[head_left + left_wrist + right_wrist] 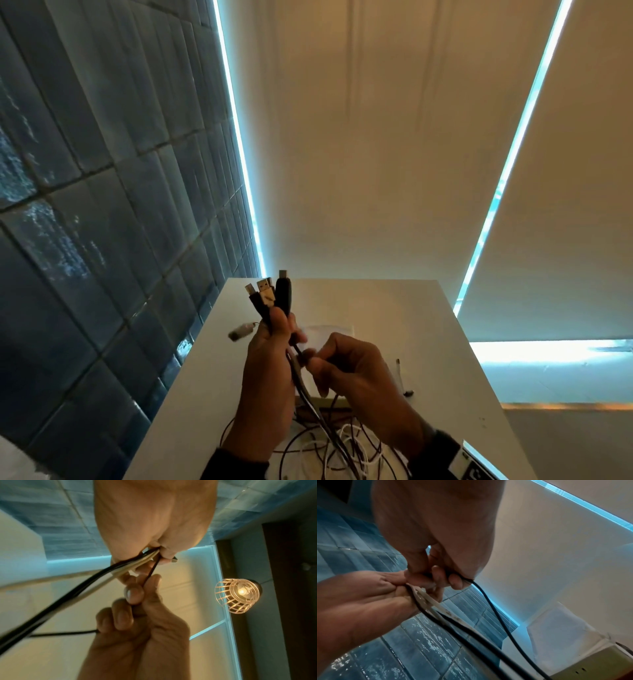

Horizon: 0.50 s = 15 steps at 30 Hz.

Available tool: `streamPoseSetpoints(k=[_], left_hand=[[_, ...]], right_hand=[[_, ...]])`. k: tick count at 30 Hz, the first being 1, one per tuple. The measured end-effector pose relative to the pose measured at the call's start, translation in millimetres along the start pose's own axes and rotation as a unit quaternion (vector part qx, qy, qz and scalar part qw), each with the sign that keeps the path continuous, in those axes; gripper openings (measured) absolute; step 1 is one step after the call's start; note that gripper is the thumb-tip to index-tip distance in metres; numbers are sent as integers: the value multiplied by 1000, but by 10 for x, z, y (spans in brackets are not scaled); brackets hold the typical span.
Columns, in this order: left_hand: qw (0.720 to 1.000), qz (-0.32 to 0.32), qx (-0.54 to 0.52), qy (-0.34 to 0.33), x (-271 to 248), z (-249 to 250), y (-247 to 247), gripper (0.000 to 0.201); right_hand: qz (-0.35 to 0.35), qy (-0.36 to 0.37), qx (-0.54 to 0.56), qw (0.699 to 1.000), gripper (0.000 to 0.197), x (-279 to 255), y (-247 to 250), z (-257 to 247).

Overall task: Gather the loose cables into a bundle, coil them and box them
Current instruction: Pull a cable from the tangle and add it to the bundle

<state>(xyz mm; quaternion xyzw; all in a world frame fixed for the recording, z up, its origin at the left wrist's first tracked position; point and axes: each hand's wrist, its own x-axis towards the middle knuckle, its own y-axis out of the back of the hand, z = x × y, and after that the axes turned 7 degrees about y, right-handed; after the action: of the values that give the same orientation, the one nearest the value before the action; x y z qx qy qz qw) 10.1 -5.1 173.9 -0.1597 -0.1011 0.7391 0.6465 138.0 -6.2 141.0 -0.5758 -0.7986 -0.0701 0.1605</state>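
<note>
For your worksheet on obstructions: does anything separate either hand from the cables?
Nothing visible does. The left hand grips the bunched black and beige cables; the right hand pinches one thin black cable.

My left hand is clamped around a bunch of cables, black and pale ones, trailing off toward the lower left. My right hand pinches one thin black cable just below it. A caged ceiling lamp glows off to the right.

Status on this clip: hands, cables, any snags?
Left hand grips cable bundle, plugs up. Right hand pinches one black cable. Remaining cables tangled on table, not boxed.
</note>
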Motion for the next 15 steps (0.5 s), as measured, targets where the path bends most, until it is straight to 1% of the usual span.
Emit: streamPoseSetpoints(k=[3, 4, 7, 10, 13, 15], left_hand=[[996, -16, -87, 4, -1, 33, -34, 34], [996, -17, -93, 0, 7, 41, -25, 34], [998, -30, -49, 0, 12, 52, 11, 32], [998, -57, -36, 19, -3, 89, 19, 23], [997, -70, -42, 18, 15, 173, 37, 25], [995, -76, -56, 13, 32, 225, 61, 31]], right_hand=[[-6, -12, 6, 1000, 16, 0, -14, 17], [-8, -23, 0, 1000, 15, -10, -22, 32], [-2, -56, 6, 998, 15, -80, -31, 118], [8, -67, 32, 997, 20, -101, -20, 116], [-10, -73, 36, 997, 15, -74, -25, 116], [-20, -85, 30, 996, 17, -81, -47, 150]])
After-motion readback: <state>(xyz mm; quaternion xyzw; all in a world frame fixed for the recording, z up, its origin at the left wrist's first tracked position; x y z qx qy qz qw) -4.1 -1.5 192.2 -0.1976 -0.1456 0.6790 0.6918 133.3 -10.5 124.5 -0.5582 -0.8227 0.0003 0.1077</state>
